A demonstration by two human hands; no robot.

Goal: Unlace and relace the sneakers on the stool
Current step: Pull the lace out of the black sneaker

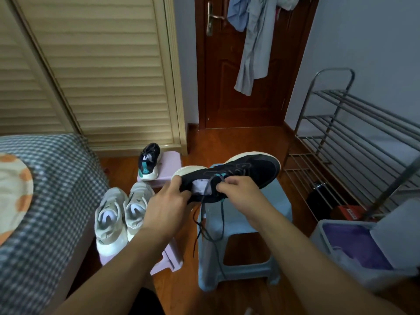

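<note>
The left hand (168, 206) grips the heel of a black mesh sneaker with a white sole (238, 173); the right hand (238, 189) pinches its dark lace (205, 226). The lace hangs loose, so it seems mid-lacing. Its mate (148, 161) waits on the far pink stool (169, 163).

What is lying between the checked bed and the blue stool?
In the head view, two pale sneakers sit on a pink stool between the checked bed and the blue stool.

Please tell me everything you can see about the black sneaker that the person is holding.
The black sneaker has a dark fabric upper, a thick white sole, teal accents by the eyelets and a pale lining. It is held in the air above the light blue stool, on its side, toe to the right. The left hand grips its heel; the right hand pinches at the lacing. Its dark lace hangs loose in front of the stool.
</note>
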